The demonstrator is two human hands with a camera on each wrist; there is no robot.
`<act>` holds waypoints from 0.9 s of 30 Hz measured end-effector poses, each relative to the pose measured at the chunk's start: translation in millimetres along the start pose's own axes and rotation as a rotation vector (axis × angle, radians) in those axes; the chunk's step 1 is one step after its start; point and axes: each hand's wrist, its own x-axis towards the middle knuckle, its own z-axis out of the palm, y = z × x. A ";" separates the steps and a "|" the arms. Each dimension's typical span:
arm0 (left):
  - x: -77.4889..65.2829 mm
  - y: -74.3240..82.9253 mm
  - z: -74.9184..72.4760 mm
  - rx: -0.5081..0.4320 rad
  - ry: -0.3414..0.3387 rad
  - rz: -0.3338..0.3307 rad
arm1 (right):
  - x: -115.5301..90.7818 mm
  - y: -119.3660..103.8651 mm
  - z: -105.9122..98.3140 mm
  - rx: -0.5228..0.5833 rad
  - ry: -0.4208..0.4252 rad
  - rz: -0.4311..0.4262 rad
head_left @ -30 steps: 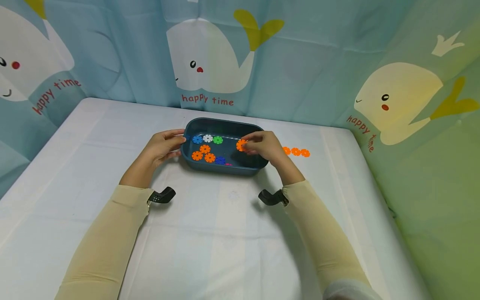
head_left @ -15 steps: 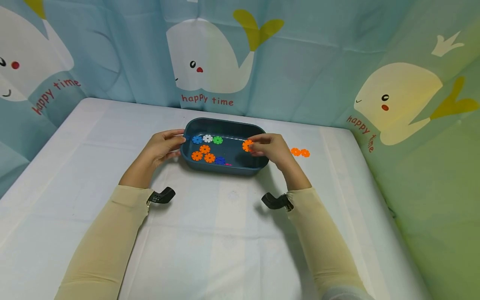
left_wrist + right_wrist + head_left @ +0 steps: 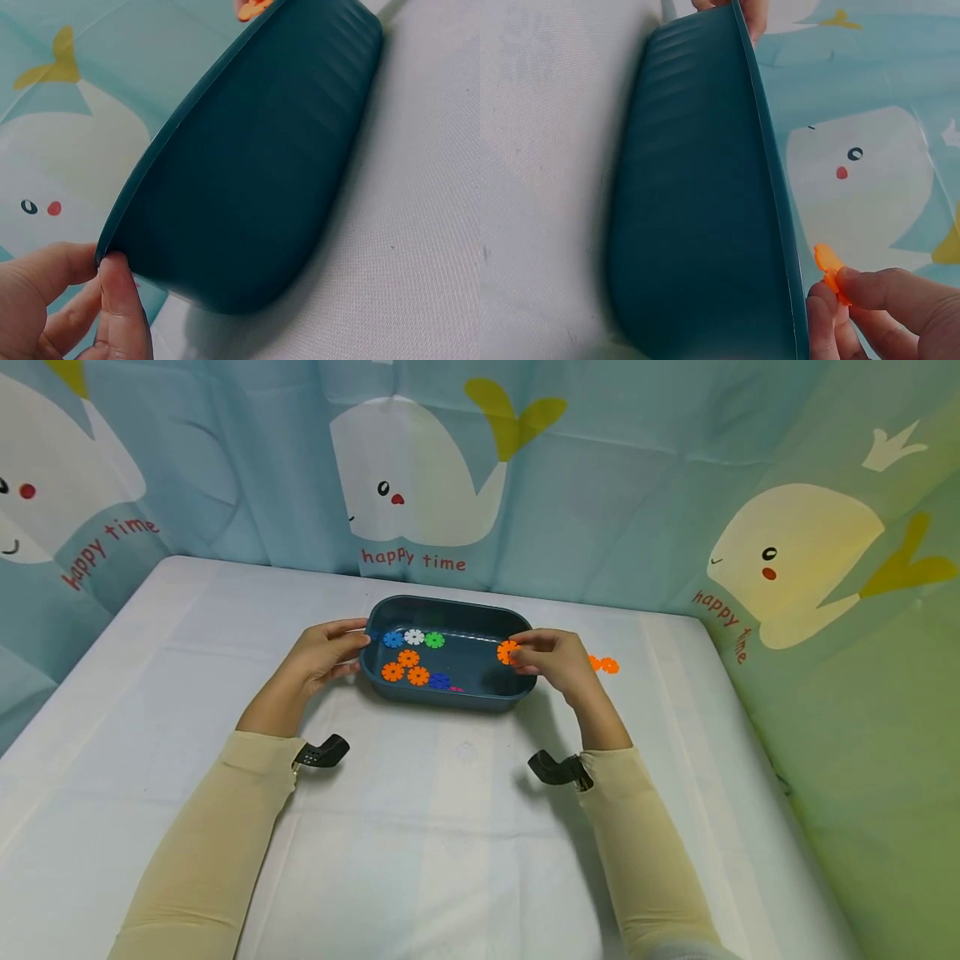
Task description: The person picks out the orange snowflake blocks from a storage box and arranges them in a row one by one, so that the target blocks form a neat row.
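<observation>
In this arrangement on a white cloth-covered surface (image 3: 420,860), the left hand (image 3: 318,656) has its grip pinched on the rim of a dark teal, rounded rectangular tray (image 3: 450,699) at the tray's left end. The right hand (image 3: 558,662) grasps a flat, orange, notched disc (image 3: 507,652) between thumb and fingers, above the tray's right end. Inside, a blue disc (image 3: 393,639), a white disc (image 3: 414,637) and a green disc (image 3: 434,640) form the far row; nearer lie three clustered orange discs (image 3: 417,676), a dark-blue disc (image 3: 439,682) and a partly hidden pink piece (image 3: 456,689). Further orange discs (image 3: 610,666), partly hidden by the right hand, rest right of the tray.
</observation>
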 end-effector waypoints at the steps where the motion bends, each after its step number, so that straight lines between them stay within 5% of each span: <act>1: 0.2 -0.3 -0.1 0.002 0.002 0.000 | -0.5 0.4 -0.8 0.002 0.004 0.000; 27: 1.5 -0.9 -0.6 -0.016 0.009 0.001 | -4.9 12.8 -25.2 0.084 0.072 0.002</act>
